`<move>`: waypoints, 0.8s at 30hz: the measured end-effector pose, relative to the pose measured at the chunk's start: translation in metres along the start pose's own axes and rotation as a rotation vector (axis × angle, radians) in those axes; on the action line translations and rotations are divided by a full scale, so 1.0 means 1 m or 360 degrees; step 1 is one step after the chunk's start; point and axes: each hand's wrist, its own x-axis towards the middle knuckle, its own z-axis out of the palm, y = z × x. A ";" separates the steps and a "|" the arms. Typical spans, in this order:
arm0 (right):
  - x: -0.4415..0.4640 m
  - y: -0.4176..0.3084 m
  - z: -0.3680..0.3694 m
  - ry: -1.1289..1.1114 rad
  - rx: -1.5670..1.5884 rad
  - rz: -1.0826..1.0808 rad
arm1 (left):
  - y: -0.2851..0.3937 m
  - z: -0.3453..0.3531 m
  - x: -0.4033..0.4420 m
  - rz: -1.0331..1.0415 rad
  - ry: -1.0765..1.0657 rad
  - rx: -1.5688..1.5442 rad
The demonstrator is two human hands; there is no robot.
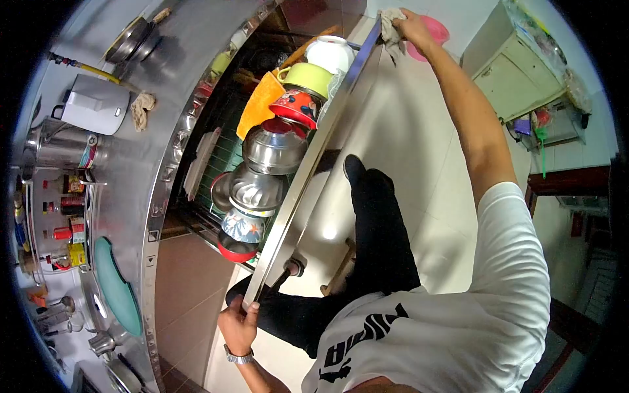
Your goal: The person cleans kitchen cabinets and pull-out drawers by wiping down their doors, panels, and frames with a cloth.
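A pull-out drawer stands open from under the counter, its long metal front [308,170] slanting across the view. My left hand [239,329], with a watch on the wrist, grips the near end of this drawer front, thumb on top. At the far end, my right hand [411,29] is closed round a beige cloth [392,33], which lies against the corner of the front. Inside the drawer are a steel bowl [274,149], a red patterned bowl [295,108], a yellow-green pot [309,78], a white bowl [331,54] and an orange cloth [261,101].
The steel counter [124,196] to the left carries a white appliance [98,105], pans [128,39], a folded cloth [142,110] and a teal board [118,285]. A pink basin [432,36] and a pale cabinet [514,75] stand beyond my right arm. My legs are beside the drawer.
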 end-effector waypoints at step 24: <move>-0.236 -0.020 0.076 -0.0066 -0.0531 -0.1169 | 0.007 0.035 -0.005 -0.0009 0.0495 0.0140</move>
